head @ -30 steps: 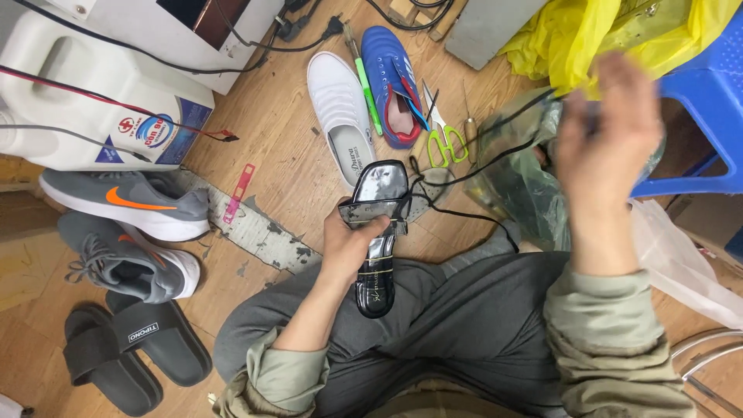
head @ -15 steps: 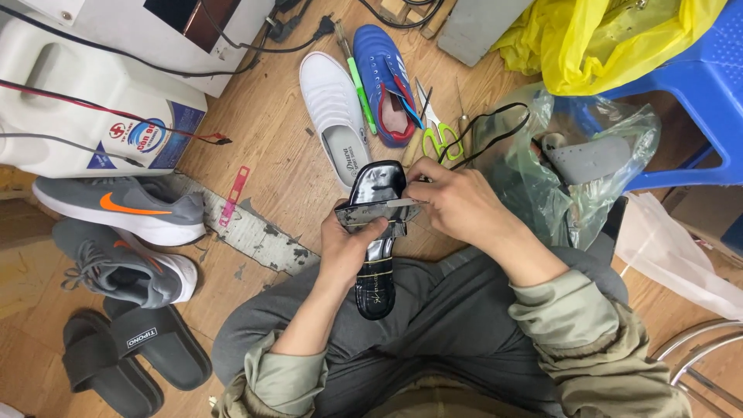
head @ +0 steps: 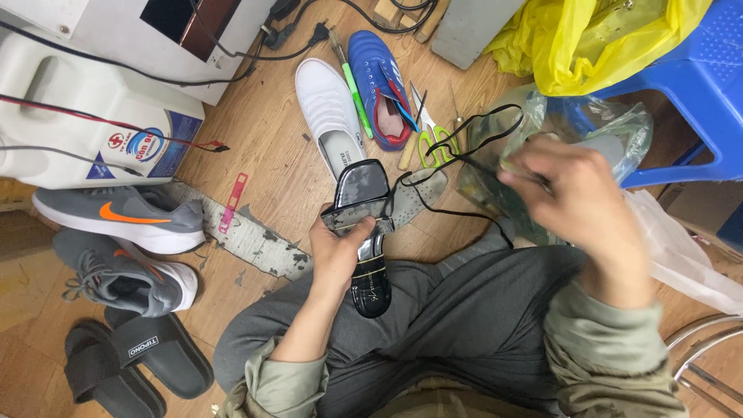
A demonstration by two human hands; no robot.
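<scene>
Sandal (head: 364,232), one; hands, two

Glossy black sandal (head: 365,232) with a wide silvery strap across the front, sole facing up toward the camera, lying lengthwise over the lap with its toe end pointing away toward the wooden floor and its rounded heel end near the knees; the left hand (head: 338,251) grips it at the strap. A thin black thread (head: 464,166) runs in loose loops from the strap area up to the raised right hand (head: 576,205), which pinches it; that hand is blurred.
</scene>
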